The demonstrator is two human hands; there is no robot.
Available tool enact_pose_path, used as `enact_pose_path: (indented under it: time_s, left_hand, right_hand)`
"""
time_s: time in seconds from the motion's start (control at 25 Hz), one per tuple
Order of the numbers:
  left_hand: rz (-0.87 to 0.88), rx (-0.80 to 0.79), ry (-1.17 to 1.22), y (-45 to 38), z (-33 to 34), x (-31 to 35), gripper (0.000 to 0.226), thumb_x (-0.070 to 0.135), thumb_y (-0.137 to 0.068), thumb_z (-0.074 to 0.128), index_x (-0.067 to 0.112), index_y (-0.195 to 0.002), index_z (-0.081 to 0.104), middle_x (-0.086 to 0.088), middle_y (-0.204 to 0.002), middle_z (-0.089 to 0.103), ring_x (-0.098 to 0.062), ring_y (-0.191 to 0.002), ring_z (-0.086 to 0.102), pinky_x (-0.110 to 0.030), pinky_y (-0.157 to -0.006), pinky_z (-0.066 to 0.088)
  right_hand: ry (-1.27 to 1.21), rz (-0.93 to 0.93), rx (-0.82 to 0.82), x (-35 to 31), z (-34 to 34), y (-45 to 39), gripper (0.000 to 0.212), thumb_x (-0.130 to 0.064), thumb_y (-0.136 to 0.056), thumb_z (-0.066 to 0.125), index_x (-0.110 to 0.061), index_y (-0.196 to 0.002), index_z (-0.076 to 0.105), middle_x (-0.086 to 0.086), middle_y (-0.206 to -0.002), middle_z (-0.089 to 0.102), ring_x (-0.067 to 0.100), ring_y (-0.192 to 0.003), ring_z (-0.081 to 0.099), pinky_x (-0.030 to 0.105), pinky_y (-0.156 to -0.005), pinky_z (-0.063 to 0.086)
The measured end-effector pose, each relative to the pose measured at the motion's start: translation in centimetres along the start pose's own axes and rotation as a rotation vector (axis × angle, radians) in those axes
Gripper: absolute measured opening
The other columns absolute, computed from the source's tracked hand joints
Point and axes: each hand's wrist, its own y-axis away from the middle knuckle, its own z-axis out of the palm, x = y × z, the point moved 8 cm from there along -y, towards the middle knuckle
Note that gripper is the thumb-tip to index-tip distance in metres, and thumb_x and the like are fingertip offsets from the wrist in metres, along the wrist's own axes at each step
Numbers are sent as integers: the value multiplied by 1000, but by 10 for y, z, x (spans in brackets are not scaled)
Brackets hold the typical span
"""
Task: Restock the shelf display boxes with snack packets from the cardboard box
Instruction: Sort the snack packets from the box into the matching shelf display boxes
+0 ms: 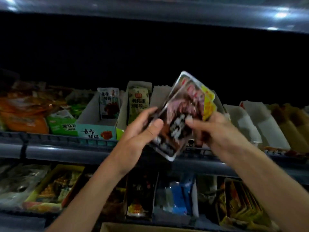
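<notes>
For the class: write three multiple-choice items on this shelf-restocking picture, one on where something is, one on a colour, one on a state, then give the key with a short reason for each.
1. Where is the stack of snack packets?
A. Lying on the floor
B. Held up in front of the upper shelf
C. Inside the blue display box

2. What colour shows at the right edge of the stack?
A. Yellow
B. Purple
C. Grey

3. How is the stack held?
A. By the left hand alone
B. By neither hand
C. By the left hand and the right hand together

Key:
1 B, the packets are raised in front of the upper shelf's row of boxes.
2 A, a yellow packet edge sticks out on the right.
3 C, fingers of both hands are curled on the stack's sides.
</notes>
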Motion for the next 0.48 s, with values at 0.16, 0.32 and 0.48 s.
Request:
enact_pose_path:
  time_s: [0.16,0.32,0.48]
  left_hand:
    - [-59,192,-837,-27,-34,-42,52,49,-96,54,39,-144,37,17,-130,47,-10,-127,41,-37,-115,22]
    - [-7,113,-1058,-30,-25,-64,49,46,-98,49,43,-144,33,17,-139,46,-11,-134,38,-37,-118,-2]
    - [38,149,-1051,-27,-26,-60,50,45,-98,49,42,-145,34,17,-138,47,-10,-131,39,-38,-120,0]
  right_hand:
    - [-53,-100,227,-23,-13,-104,26,-9,-82,75,-11,-105,63,-9,-75,69,1,-49,57,22,-47,46]
    - [374,-53,273,8,-21,-167,40,-15,-80,80,-16,-115,61,0,-107,70,10,-77,63,18,-49,46]
    - [948,-148,312,21,-16,-189,54,-12,-81,74,-24,-129,52,6,-124,61,26,-109,60,31,-79,49]
